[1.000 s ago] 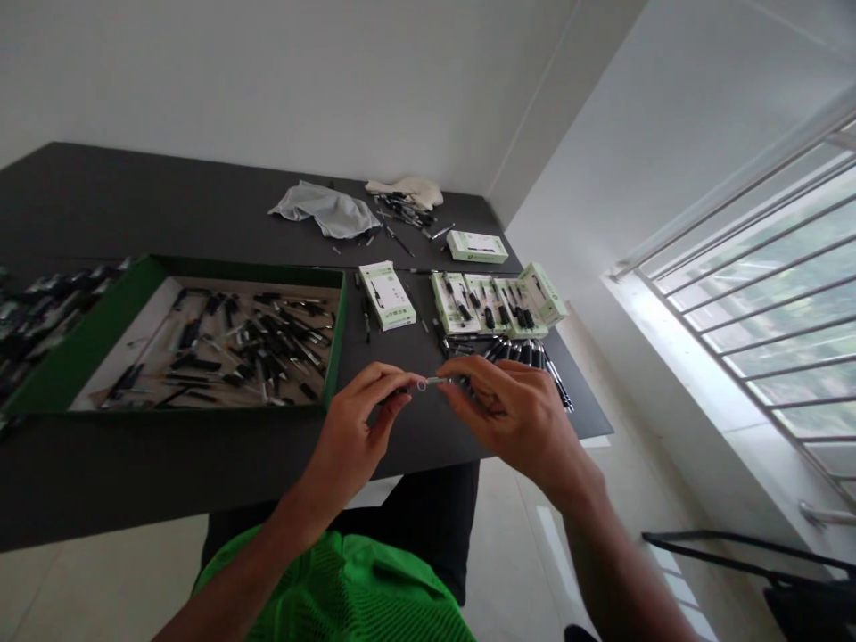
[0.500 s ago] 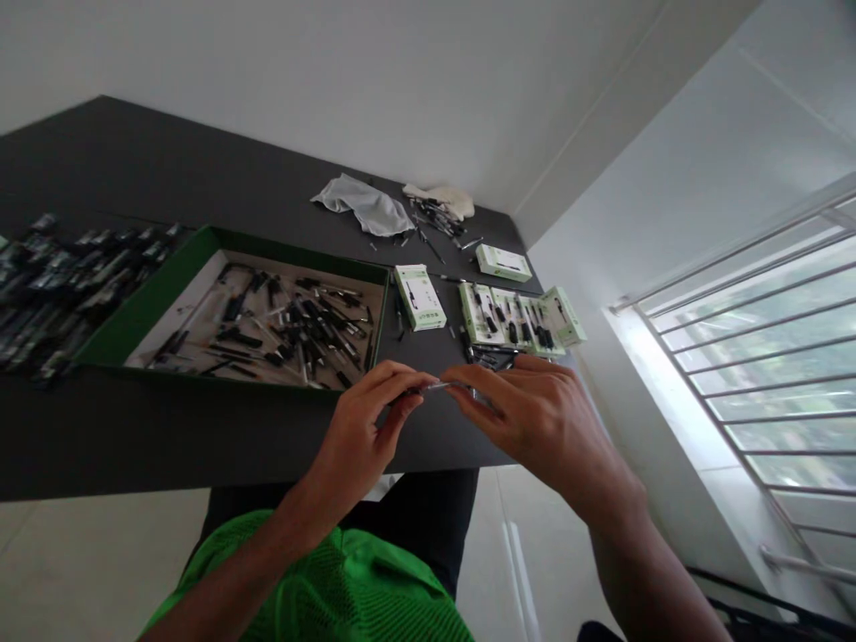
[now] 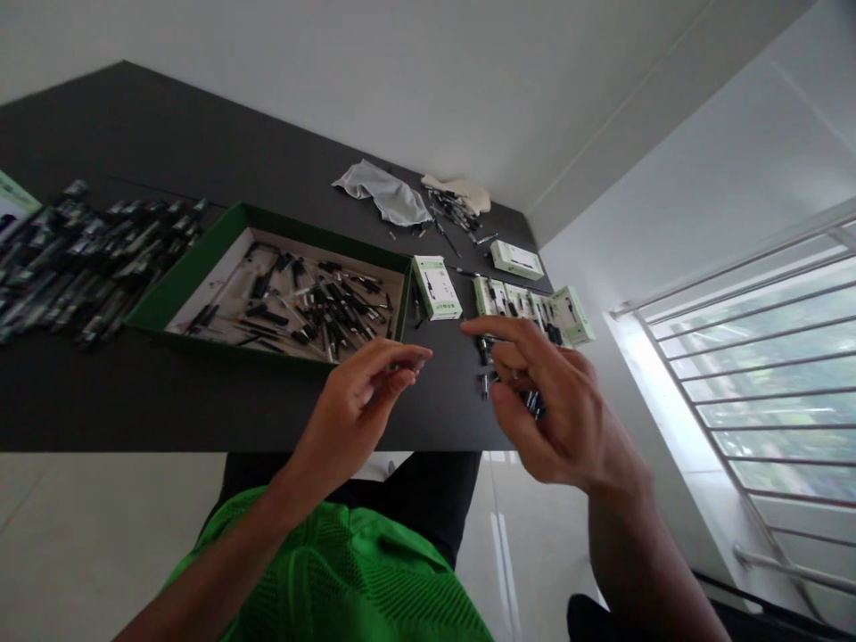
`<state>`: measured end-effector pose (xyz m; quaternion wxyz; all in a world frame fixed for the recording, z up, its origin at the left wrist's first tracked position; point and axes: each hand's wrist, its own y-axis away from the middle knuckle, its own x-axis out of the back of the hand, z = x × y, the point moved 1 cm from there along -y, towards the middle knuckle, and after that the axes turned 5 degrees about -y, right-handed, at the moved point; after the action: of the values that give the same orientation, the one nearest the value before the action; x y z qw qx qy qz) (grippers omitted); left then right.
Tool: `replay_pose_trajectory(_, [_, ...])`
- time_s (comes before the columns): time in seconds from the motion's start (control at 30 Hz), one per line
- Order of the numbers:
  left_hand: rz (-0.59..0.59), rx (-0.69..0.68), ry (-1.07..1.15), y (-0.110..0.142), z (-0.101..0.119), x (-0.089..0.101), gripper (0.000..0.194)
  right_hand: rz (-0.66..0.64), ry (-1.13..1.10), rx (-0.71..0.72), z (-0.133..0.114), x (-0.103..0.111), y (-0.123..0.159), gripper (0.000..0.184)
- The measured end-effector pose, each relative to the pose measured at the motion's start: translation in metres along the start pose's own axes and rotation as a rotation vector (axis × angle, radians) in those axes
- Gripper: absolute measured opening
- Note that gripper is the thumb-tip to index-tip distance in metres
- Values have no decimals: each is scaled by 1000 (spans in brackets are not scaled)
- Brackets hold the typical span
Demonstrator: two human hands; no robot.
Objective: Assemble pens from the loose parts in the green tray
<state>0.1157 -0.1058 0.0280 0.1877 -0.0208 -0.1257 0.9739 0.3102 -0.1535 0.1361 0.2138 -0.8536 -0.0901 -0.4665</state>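
My left hand point(image 3: 361, 401) is closed in a pinch in front of the green box. A small clear pen part point(image 3: 420, 364) shows at its fingertips; the rest of it is hidden by the fingers. My right hand point(image 3: 555, 406) is apart from the left, with index finger and thumb spread and the other fingers curled. Nothing clear shows between its fingers. Under and beside it lie dark pen caps point(image 3: 485, 385), partly covered by the hand. The shallow green box point(image 3: 214, 250) holds many loose black pens point(image 3: 334, 308) and thin refills.
A large pile of black pens point(image 3: 113, 259) lies at the left. Behind my hands are a white-green carton point(image 3: 438, 287), another carton point(image 3: 516, 260) and an opened carton point(image 3: 568, 314) with pen parts. A grey cloth point(image 3: 388, 192) and a cream cloth point(image 3: 472, 194) lie near the wall.
My hands have come apart; before, both pinched a thin clear piece between them. The right hand has opened its index finger and thumb. The view has shifted slightly.
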Motion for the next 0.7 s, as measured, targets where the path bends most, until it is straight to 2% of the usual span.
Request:
replay_pose_trajectory(0.07, [17, 44, 88, -1, 1, 7, 16, 20, -135, -38, 0, -3, 1, 34])
replay_pose_trajectory(0.17, [52, 99, 156, -1, 1, 19, 17, 99, -206, -101, 7, -13, 5, 27])
replay_pose_trajectory(0.37, [89, 203, 236, 10, -6, 36, 20, 174, -279, -215, 39, -35, 30, 26])
replay_pose_trajectory(0.57, [15, 236, 180, 10, -6, 35, 20, 306, -234, -439, 79, -38, 56, 26])
replay_pose_trajectory(0.7, [7, 246, 265, 1, 1, 31, 22, 307, -163, -572, 107, -40, 47, 17])
